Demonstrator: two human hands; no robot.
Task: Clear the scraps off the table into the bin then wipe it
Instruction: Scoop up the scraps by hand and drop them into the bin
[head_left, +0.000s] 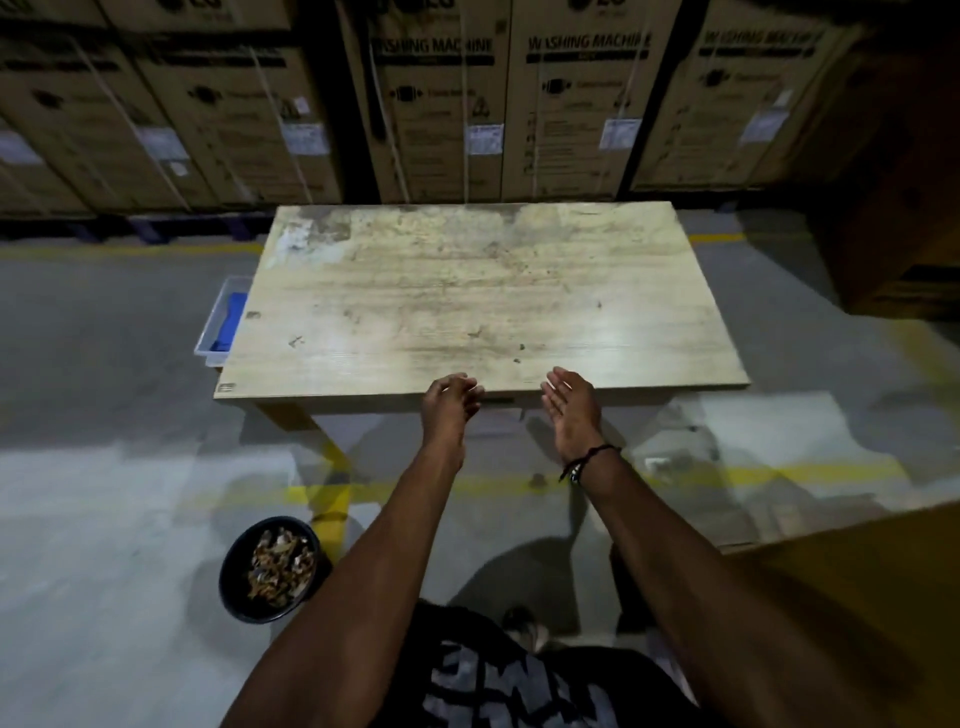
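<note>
Warehouse floor, stacked washing machine cartons (587, 104) across the top of the frame. Wooden table (483, 291) centre, nearly bare; only a few small specks remain near its front edge. Bin (272, 569) on the floor, lower left, holds a heap of scraps (280, 566). Left hand (448, 408) loosely curled, right hand (571, 410) flat and open, both empty, apart, poised at the table's near edge. Clearing looks essentially done; wiping appears next. Blue cloth (228, 319) lies in a clear tray (208, 348) tucked at the table's left edge, long axis running away from the viewer. It sits up and left of the hands; left hand is nearer.
</note>
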